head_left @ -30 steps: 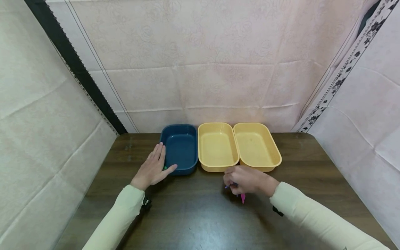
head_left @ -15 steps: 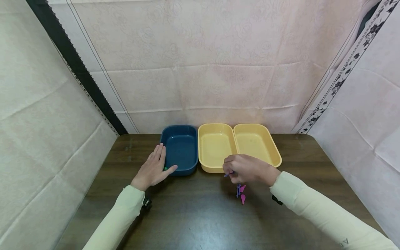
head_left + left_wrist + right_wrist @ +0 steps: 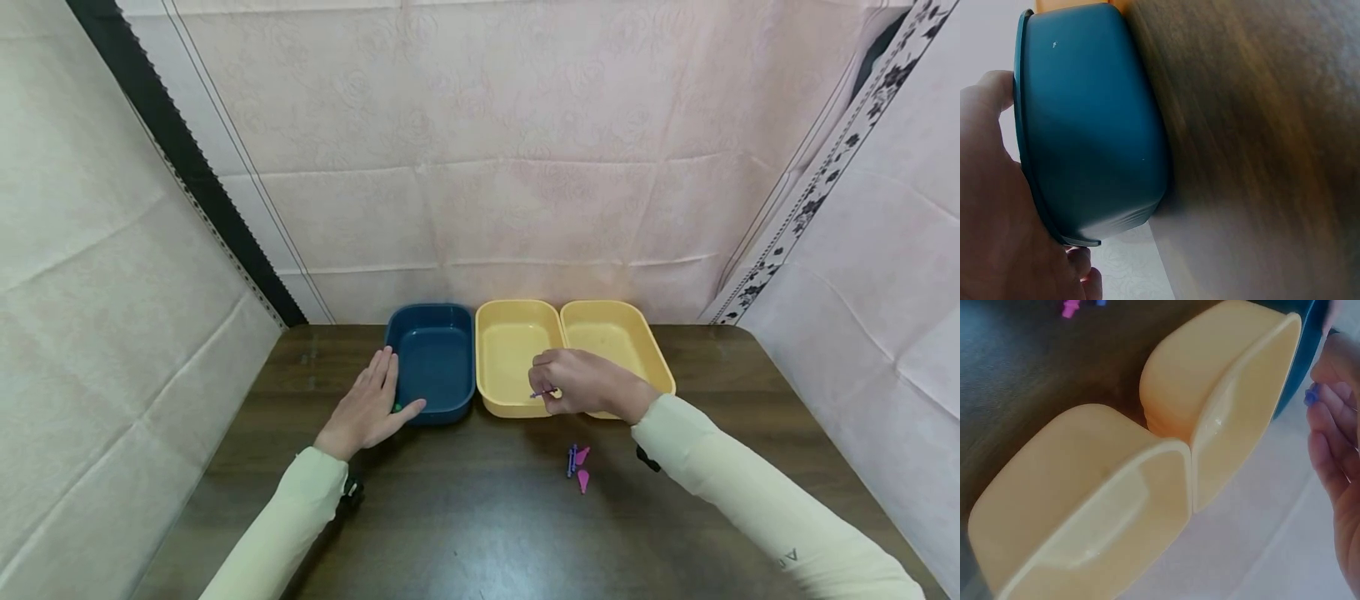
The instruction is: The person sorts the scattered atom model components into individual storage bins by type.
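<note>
Purple piece (image 3: pixel 1311 395) is pinched between the thumb and a finger of the right hand (image 3: pixel 581 383), which is held above the near end of the left yellow bin (image 3: pixel 513 350); its other fingers are loosely bent. The left hand (image 3: pixel 363 408) is laid against the left rim of the blue bin (image 3: pixel 435 358), with its fingers straight and its thumb spread well apart from them; the rim is touched, and nothing is gripped. Beside that thumb a small green spot (image 3: pixel 397 407) is partly shown, and what it is cannot be told.

Three bins are counted in a row along the far edge of the brown table (image 3: pixel 450 517): one blue at the left and two yellow, the right yellow bin (image 3: pixel 611 337) being set just beside the left one. Nearer than the bins, two pink pieces (image 3: pixel 583 481) are seen on the table, toward the right. Just left of them a slim purple shape (image 3: pixel 572 460) is seen; whether it is made up of one piece or two cannot be made out
</note>
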Motion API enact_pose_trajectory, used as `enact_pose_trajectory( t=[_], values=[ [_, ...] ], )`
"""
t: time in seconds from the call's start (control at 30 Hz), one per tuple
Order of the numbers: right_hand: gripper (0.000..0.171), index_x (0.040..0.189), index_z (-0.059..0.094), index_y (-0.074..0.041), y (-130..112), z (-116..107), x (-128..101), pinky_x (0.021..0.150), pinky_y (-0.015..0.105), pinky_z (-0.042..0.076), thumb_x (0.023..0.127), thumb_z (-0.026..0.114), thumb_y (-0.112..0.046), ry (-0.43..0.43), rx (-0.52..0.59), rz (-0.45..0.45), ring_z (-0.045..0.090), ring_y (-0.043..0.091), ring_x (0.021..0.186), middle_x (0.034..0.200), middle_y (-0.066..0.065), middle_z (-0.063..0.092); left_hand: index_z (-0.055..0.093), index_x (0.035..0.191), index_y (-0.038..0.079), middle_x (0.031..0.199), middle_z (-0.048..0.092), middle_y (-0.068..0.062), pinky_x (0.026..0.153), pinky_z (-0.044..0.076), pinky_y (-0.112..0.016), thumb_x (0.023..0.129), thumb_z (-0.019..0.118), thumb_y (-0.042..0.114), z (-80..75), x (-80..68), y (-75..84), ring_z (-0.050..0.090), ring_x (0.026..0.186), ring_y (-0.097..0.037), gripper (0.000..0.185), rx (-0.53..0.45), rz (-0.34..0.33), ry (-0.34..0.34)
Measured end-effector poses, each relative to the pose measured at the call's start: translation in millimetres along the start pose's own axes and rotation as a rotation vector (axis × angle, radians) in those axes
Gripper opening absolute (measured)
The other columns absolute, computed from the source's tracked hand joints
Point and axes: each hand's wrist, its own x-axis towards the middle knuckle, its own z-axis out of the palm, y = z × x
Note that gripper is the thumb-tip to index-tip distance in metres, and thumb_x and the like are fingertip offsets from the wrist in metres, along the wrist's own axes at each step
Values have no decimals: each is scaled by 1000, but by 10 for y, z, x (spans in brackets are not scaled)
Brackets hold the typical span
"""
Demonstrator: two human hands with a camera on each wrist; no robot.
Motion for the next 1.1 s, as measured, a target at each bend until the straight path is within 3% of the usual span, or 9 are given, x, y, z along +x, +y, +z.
enact_pose_trajectory(
  t=[0.6,0.8,1.1],
  values=[
    [11,86,71,-9,321,125,210,68,24,52,85,77,-1,45,21,59,55,10,76,86,3,67,10,167,-4,178,5,-23,132,19,-61,100,49,71,-1,4,-1,8,165,-43,107,0,-3,-10],
    [10,96,75,-6,361,87,130,74,32,60,88,79,-3,102,-33,57,64,16,84,93,6,71,11,167,-5,178,5,-23,132,19,-61,101,49,70,-2,6,5,8,165,-43,107,2,-1,-12],
    [17,104,79,-6,236,-18,-134,82,35,63,88,83,-9,73,-61,66,68,18,89,98,5,74,11,167,-5,178,4,-23,132,19,-61,101,49,70,-8,6,1,7,165,-43,106,5,-1,-14]
  ],
)
